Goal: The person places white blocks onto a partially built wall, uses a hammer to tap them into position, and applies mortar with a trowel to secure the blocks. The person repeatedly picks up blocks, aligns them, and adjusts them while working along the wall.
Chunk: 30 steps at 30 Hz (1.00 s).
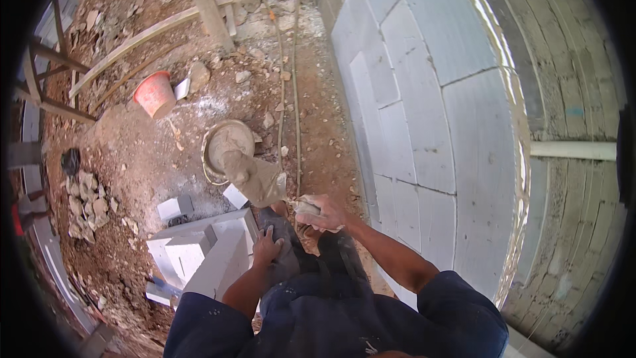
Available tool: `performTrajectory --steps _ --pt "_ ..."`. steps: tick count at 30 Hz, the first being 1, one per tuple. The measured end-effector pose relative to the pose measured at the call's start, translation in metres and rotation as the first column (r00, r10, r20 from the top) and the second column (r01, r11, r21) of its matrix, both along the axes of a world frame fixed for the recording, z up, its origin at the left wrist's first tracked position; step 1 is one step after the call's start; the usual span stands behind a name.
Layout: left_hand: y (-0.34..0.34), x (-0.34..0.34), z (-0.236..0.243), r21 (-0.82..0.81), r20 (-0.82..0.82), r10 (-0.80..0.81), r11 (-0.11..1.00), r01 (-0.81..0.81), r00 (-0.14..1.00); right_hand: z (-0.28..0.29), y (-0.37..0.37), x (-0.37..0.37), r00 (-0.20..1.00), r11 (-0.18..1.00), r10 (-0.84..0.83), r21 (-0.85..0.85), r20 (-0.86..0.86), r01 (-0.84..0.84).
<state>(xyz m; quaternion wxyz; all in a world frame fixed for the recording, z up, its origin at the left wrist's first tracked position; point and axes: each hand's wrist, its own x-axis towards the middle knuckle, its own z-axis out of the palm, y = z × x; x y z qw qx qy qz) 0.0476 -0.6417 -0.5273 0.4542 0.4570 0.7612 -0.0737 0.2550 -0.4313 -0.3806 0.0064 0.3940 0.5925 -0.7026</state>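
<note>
My right hand [319,214] is closed around the handle of a trowel [277,189]. Grey wet mortar [248,176] is heaped on the blade, which covers the near right part of a round bucket [207,149] with more mortar inside. My left hand [267,249] rests on my bent leg with its fingers laid out, holding nothing. Just left of that hand lies a pile of pale blocks [222,262].
A wall of large pale blocks [424,113] rises close on my right. A red bucket [156,95] lies tilted farther off. A hose [296,93] runs along the rubble-strewn dirt. Wooden props [211,6] stand far left, and stones [86,205] are heaped at the left.
</note>
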Motion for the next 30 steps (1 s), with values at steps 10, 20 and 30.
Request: performTrajectory --steps 10,20,30 --pt "0.172 -0.056 -0.063 0.135 0.022 -0.723 0.686 0.715 0.690 0.282 -0.298 0.263 0.551 0.362 -0.833 0.706 -0.048 0.609" --pt "0.241 0.180 0.071 0.491 0.153 -0.837 0.526 0.694 0.526 0.355 -0.640 0.418 -0.524 0.551 -0.721 0.834 0.454 -0.037" --pt "0.190 0.192 0.111 0.439 0.097 -0.894 0.432 0.788 0.437 0.302 -0.720 0.455 -0.736 0.570 -0.568 0.821 0.367 -0.031"
